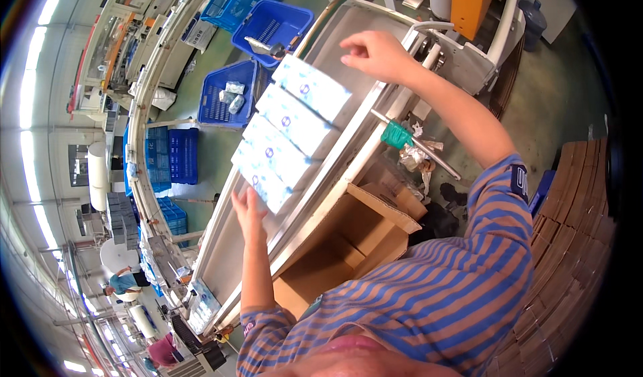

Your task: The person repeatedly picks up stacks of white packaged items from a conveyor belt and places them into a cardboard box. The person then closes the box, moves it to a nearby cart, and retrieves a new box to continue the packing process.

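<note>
Several white and light-blue soft packs, seemingly of tissues (287,121), lie side by side in a slanting row on the conveyor belt (224,250). My left hand (250,214) is at the row's near end, its fingers apart beside the last pack; whether they touch it I cannot tell. Beyond the row's far end, my right hand (376,54) hovers over the belt, thumb and forefinger apart and nothing between them. Below the belt's edge, close to my body, stands an open cardboard box (325,246) with its flaps up; the part of its inside that shows holds nothing.
Blue crates (214,86) stand across the belt, one holding small packs. A metal rod with green wrapping (396,134) juts out by the belt's near side. Flattened cardboard (569,196) is stacked at right. Another pack (203,307) lies at the belt's lower-left end. Two people work far off.
</note>
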The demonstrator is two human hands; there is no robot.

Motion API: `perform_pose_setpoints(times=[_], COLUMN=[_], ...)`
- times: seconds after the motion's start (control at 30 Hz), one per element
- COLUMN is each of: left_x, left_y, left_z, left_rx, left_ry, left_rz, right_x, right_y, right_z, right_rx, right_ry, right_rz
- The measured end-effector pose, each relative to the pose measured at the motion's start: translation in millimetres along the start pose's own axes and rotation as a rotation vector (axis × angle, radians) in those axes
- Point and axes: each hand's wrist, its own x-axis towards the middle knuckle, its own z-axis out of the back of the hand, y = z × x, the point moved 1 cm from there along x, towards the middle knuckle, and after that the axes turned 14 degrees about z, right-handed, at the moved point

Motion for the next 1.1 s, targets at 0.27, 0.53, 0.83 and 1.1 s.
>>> perform_pose_setpoints(times=[0.27, 0.53, 0.83, 1.1], left_x=[-14.1, -10.2, 14.3, 25.9], left_y=[40.3, 61.1, 57.0, 62.1], left_z=[67.1, 92.6, 102.9, 96.4], left_rx=[-0.002, -0.063, -0.123, -0.173], left_ry=[-0.083, -0.125, 0.075, 0.076], left_rz=[0.091, 0.093, -0.146, -0.113], right_x=[62.9, 79.7, 36.6, -6.9], right_y=[-67.9, -102.7, 9.1, 122.2], right_z=[37.6, 61.1, -67.9, -160.3], right_rx=[-0.557, -0.698, -0.358, -0.197], right_ry=[-0.192, -0.291, 0.407, 0.6], right_rz=[-0.062, -0.214, -0.13, 0.104])
